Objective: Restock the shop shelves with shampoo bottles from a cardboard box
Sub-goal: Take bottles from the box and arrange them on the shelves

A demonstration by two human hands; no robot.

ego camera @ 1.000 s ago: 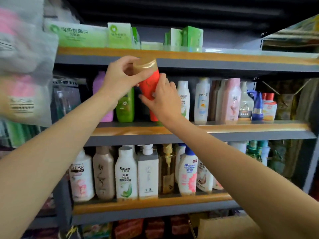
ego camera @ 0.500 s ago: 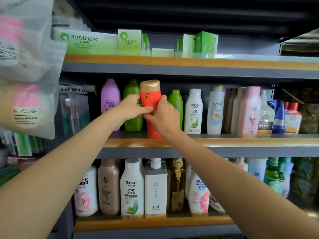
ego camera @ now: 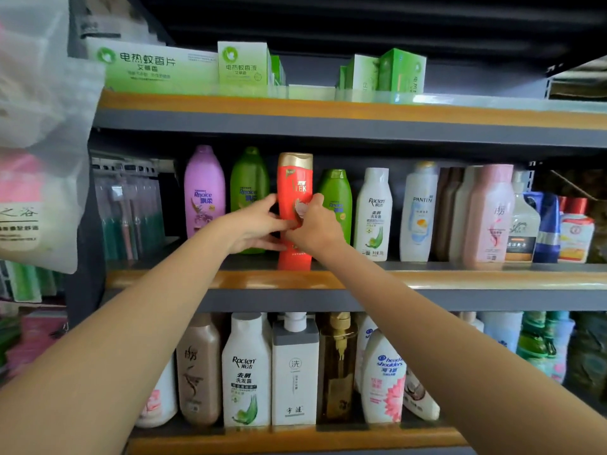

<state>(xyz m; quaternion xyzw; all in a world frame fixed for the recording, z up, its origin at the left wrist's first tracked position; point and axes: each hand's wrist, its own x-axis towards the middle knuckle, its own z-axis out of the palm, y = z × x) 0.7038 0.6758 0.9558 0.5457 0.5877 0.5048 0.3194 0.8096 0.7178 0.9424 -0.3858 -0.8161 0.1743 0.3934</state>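
Red shampoo bottle [ego camera: 295,205] upright at middle shelf [ego camera: 460,279] front edge, between two green bottles | left hand [ego camera: 254,226], right hand [ego camera: 315,224] fingers grasping its sides | long axis vertical | slot lies straight back

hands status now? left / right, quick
Left hand: closed on the red shampoo bottle, gripping its left side.
Right hand: closed on the same bottle, gripping its right side; the bottle stands upright at the middle shelf edge.
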